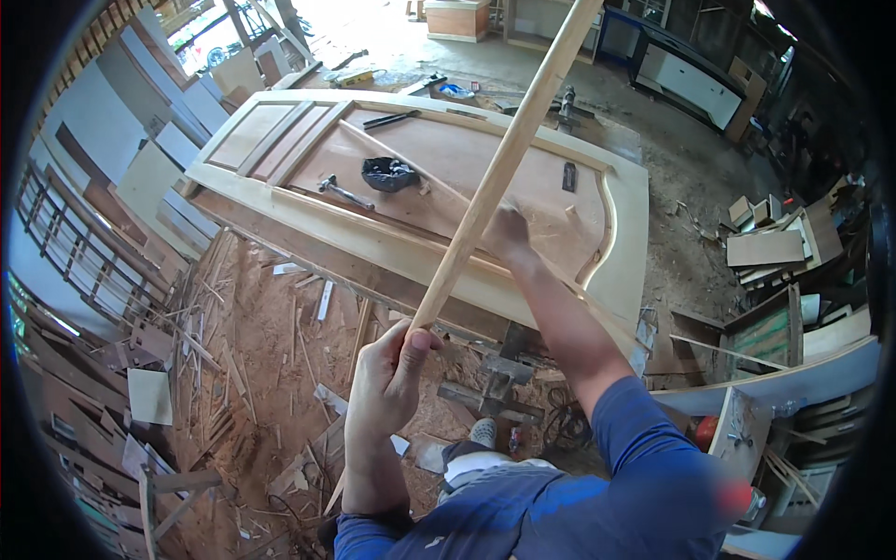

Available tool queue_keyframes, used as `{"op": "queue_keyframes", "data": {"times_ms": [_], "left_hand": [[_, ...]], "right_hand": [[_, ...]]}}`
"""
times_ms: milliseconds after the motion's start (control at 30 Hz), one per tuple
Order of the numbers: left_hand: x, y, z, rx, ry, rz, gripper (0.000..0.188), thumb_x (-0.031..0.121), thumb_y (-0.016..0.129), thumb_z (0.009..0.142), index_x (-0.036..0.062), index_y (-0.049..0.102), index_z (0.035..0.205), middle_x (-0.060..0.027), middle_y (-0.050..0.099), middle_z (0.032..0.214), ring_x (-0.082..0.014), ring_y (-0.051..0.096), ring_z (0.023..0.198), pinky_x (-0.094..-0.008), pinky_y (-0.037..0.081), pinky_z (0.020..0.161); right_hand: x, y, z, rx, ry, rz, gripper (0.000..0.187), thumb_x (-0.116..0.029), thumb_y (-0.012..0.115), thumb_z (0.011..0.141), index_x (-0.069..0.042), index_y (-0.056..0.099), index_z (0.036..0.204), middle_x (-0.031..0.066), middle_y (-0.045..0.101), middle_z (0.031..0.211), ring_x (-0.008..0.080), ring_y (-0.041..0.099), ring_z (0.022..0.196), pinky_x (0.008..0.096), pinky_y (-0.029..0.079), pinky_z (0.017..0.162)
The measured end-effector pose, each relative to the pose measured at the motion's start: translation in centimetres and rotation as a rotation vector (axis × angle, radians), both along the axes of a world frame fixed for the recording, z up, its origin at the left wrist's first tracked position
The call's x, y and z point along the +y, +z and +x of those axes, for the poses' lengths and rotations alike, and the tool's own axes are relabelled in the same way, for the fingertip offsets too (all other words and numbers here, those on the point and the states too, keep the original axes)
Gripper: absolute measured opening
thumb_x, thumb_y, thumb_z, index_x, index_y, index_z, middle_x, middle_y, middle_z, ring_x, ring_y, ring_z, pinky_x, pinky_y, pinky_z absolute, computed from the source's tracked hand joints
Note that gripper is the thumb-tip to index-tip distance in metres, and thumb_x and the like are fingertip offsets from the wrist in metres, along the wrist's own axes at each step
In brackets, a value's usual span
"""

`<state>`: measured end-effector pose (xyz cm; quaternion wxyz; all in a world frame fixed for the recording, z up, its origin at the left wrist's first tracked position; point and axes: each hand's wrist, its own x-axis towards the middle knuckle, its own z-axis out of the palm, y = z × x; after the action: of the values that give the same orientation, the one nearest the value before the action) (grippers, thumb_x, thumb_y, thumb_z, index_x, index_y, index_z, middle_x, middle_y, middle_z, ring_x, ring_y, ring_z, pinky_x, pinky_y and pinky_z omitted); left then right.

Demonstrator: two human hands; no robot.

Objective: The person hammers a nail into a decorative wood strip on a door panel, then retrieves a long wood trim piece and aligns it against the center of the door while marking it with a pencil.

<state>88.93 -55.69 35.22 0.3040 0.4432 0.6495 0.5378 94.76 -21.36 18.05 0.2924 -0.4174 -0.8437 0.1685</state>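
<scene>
My left hand (387, 378) is closed around the lower end of a long, pale wooden batten (499, 177), thumb pressed along it. The batten slants up and away to the right, across the view. Beyond it my right hand (507, 231), blurred, looks closed on a thin wooden strip (411, 166) that runs across the panel; its fingers are hard to make out. Below both lies a large framed wooden panel (623, 252) with a curved right end. On it rest a hammer (345, 193), a black bag-lined bowl (388, 174), a dark tool (391, 119) and a small black object (569, 177).
Metal clamps (504, 378) stand at the panel's near edge. Wood scraps and sawdust (252, 345) cover the floor on the left. Boards (112, 121) lean along the left wall. Offcuts (770, 243) are piled at right, beside a curved white-edged board (765, 385). Cabinets stand at the back.
</scene>
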Motion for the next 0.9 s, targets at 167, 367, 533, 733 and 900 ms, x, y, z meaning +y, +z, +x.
{"op": "queue_keyframes", "data": {"times_ms": [167,367,533,733,900], "left_hand": [[1.8,-1.9,0.0,-0.116,-0.043,0.024,0.061,0.055,0.050,0.112,-0.0008,0.072,0.100,0.0109,0.039,0.063,-0.0012,0.034,0.056,-0.0235,0.025,0.052],[5.2,-2.0,3.5,-0.120,-0.122,-0.051,0.062,0.056,0.048,0.112,0.0006,0.069,0.096,0.0103,0.036,0.062,-0.0018,0.032,0.057,-0.0251,0.023,0.053],[10.6,-1.1,10.0,-0.013,-0.144,-0.095,0.071,0.065,0.040,0.111,0.0013,0.067,0.095,0.0092,0.037,0.060,-0.0017,0.031,0.050,-0.0244,0.024,0.046],[18.1,-2.5,20.5,-0.011,-0.294,-0.175,0.065,0.060,0.040,0.113,0.0034,0.067,0.094,0.0098,0.036,0.061,-0.0019,0.032,0.053,-0.0252,0.024,0.048],[24.1,-8.5,28.6,0.001,-0.343,-0.283,0.057,0.049,0.045,0.115,0.0037,0.066,0.089,0.0085,0.037,0.064,-0.0040,0.034,0.060,-0.0274,0.027,0.053]], "right_hand": [[-1.3,-7.5,18.5,-0.032,-0.288,-0.007,0.035,-0.029,0.083,0.086,-0.011,0.076,0.116,0.0160,0.074,0.115,0.0384,0.066,0.116,0.0486,0.052,0.104],[-3.4,-12.8,37.3,-0.323,-0.520,-0.121,0.039,-0.026,0.083,0.086,-0.012,0.073,0.120,0.0137,0.068,0.120,0.0358,0.057,0.126,0.0479,0.049,0.108],[0.7,-16.7,42.6,-0.172,-0.400,-0.037,0.019,-0.011,0.076,0.087,-0.011,0.074,0.105,0.0136,0.069,0.110,0.0381,0.060,0.112,0.0480,0.051,0.100],[5.6,-13.9,40.9,0.033,-0.303,0.013,0.016,-0.014,0.073,0.093,-0.014,0.078,0.108,0.0116,0.075,0.111,0.0348,0.066,0.111,0.0445,0.055,0.097],[1.9,-4.1,42.7,0.573,-0.087,-0.235,0.024,-0.022,0.074,0.100,-0.008,0.075,0.119,0.0093,0.076,0.101,0.0224,0.071,0.097,0.0392,0.058,0.085]]}}
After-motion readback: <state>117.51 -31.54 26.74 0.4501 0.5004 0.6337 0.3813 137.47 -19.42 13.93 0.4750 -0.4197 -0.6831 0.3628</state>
